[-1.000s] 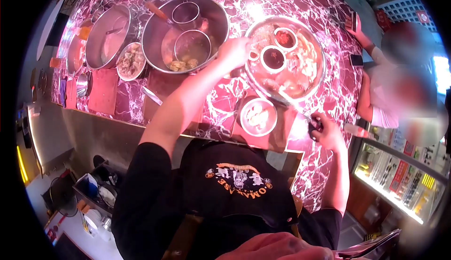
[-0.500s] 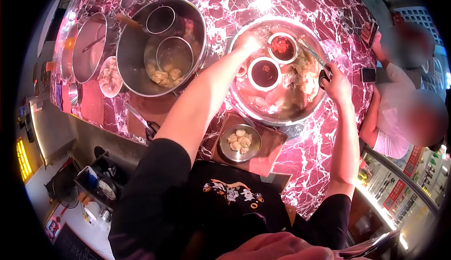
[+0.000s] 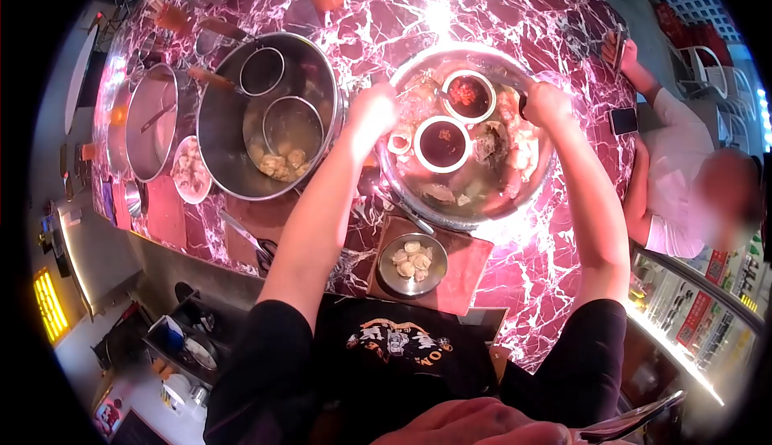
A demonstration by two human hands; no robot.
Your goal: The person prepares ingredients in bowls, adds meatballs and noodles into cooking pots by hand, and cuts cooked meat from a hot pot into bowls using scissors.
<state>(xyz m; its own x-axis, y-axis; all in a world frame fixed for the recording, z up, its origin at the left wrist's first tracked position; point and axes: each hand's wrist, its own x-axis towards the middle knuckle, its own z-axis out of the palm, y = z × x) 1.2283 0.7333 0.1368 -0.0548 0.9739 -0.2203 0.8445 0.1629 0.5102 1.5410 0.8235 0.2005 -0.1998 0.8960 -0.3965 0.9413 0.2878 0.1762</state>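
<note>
My left hand (image 3: 374, 111), washed out by glare, is closed at the left rim of a wide metal basin (image 3: 402, 196); what it holds is unclear. At the basin's upper right, my right hand (image 3: 549, 106) is closed around dark-handled scissors (image 3: 515, 82), blades pointing left over the food. Two round cups stand inside the basin, one with red pieces (image 3: 465, 95), the other with dark sauce (image 3: 442, 144). Pale meat pieces (image 3: 523, 151) lie in liquid around them. Below the basin, a small metal bowl (image 3: 412, 263) of dumpling-like pieces rests on a brown board (image 3: 462, 272).
A deep steel pot (image 3: 213, 143) with two strainers stands left, beside another pot (image 3: 153, 123) and a white bowl of meat (image 3: 191, 170). Scissors (image 3: 249, 236) lie near the front edge. Across the right side sits another person (image 3: 675, 180), phone in hand; a second phone (image 3: 623, 121) lies nearby.
My left hand has moved from inside the basin to its left rim. My right hand, with the scissors, has moved up and left along the right rim. The view has shifted slightly.
</note>
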